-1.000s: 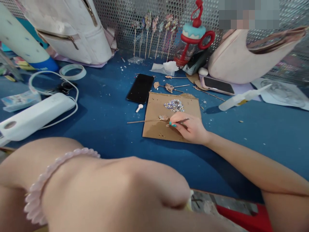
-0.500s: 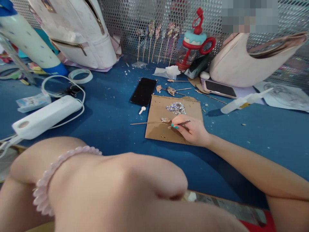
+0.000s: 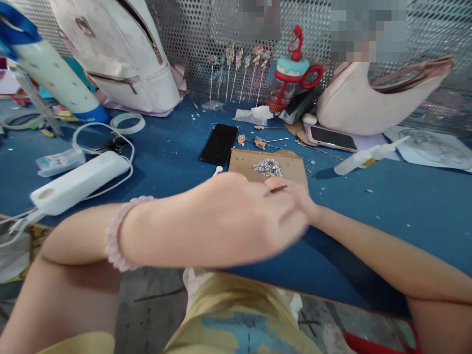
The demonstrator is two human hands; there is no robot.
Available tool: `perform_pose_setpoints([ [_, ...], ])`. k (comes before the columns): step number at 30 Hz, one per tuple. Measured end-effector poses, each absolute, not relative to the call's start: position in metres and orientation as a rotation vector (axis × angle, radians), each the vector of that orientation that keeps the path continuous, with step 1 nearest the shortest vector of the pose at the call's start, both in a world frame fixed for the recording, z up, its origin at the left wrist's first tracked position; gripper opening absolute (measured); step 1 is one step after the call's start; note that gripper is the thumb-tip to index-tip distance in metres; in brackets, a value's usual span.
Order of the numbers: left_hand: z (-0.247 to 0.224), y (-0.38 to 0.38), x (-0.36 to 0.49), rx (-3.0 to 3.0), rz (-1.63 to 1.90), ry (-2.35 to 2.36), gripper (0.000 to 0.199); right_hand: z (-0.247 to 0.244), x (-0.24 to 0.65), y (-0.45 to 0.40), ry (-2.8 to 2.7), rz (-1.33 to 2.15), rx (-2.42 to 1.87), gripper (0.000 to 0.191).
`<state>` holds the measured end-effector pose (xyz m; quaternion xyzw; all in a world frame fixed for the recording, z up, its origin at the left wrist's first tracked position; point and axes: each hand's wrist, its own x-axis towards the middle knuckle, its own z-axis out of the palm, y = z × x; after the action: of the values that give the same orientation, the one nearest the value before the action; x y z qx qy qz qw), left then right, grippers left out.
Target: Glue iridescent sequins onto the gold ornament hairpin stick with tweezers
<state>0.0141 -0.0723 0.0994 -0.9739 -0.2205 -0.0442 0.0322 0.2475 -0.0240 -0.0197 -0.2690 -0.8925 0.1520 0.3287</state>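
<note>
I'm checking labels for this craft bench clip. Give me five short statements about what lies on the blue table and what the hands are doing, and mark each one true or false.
1. The right hand holds a thin metal tool over the cardboard sheet. True.
2. A pile of small sparkly pieces lies on the cardboard sheet. True.
3. The black phone lies on top of the cardboard sheet. False: it lies on the blue table, left of the cardboard.
4. The left hand wears a pink bead bracelet at the wrist. True.
5. The decorated hair sticks at the mesh wall lie flat in a heap. False: they stand upright in a row.
</note>
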Motion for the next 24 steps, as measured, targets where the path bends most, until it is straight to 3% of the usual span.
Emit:
perform_pose_setpoints([
  [7,0.055,-0.022,0.036,-2.788,0.500,-1.040,0.022,-0.024,0.248,-0.022,-2.367,0.270,-0.675,0.012],
  [10,0.050,-0.023,0.045,-2.750,0.650,-1.137,0.026,-0.024,0.248,-0.021,-2.376,0.276,-0.681,0.013],
  [15,0.061,-0.032,0.055,-2.778,0.715,-1.189,0.033,-0.024,0.249,-0.021,-2.371,0.271,-0.677,0.013],
  [24,0.060,-0.029,0.054,-2.840,0.672,-1.250,0.027,-0.024,0.248,-0.021,-2.371,0.260,-0.670,0.012],
])
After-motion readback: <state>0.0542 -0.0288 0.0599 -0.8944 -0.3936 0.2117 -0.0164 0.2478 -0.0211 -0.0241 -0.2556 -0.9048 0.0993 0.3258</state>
